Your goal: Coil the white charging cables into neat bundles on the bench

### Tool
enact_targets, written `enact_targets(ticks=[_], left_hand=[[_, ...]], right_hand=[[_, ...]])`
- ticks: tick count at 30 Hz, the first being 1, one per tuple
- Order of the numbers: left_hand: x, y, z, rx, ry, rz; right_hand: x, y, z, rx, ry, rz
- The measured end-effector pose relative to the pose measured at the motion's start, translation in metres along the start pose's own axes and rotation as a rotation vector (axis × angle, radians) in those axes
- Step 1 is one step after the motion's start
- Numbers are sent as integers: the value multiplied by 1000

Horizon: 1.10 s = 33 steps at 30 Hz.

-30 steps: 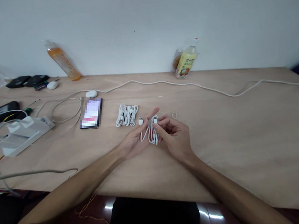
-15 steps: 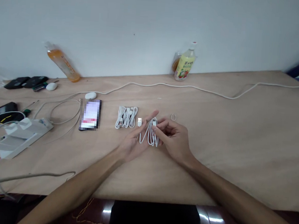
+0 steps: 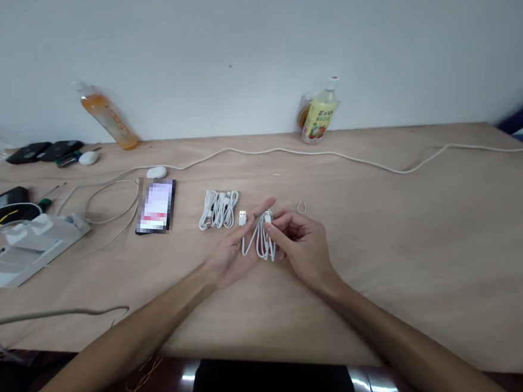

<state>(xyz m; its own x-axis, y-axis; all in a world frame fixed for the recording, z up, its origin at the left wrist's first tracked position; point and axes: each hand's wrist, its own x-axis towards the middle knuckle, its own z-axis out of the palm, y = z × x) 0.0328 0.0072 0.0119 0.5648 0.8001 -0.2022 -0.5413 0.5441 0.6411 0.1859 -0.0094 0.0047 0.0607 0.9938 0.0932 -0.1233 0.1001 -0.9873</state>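
A coiled white cable [image 3: 264,244] lies across the fingers of my left hand [image 3: 233,255], whose thumb presses the part near the USB plug [image 3: 242,217]. My right hand [image 3: 305,241] pinches the other end of the coil between thumb and forefinger. Just left of my hands, several bundled white cables [image 3: 219,210] rest side by side on the table. A small white loop [image 3: 302,207] lies beyond my right hand.
A phone [image 3: 156,206] and a white case [image 3: 156,172] lie to the left, near a white power strip [image 3: 43,246]. An orange bottle [image 3: 108,116] and a yellow bottle [image 3: 321,116] stand by the wall. A long white cable [image 3: 336,155] crosses the table.
The view has shifted slightly, so the table things sit a little lower in the picture. Both hands keep their hold on the coiled cable.
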Motion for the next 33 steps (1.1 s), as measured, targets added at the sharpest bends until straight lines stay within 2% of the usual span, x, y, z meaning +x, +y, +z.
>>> enact_targets(ticks=[3, 7, 14, 17, 23, 28, 33], left_hand=[[1, -1, -1, -14, 10, -7], [1, -1, 0, 38, 95, 29], [3, -3, 0, 22, 219, 106], [5, -4, -3, -6, 239, 133], [5, -5, -5, 32, 204, 174], [3, -5, -6, 73, 147, 125], [4, -7, -9, 199, 68, 123]], right_hand=[[1, 2, 0, -8, -2, 3], [4, 5, -2, -13, 13, 9], [11, 8, -8, -25, 167, -23], [13, 12, -10, -75, 180, -32], [10, 14, -6, -136, 24, -3], [9, 9, -4, -21, 1, 52], [8, 8, -3, 0, 6, 61]])
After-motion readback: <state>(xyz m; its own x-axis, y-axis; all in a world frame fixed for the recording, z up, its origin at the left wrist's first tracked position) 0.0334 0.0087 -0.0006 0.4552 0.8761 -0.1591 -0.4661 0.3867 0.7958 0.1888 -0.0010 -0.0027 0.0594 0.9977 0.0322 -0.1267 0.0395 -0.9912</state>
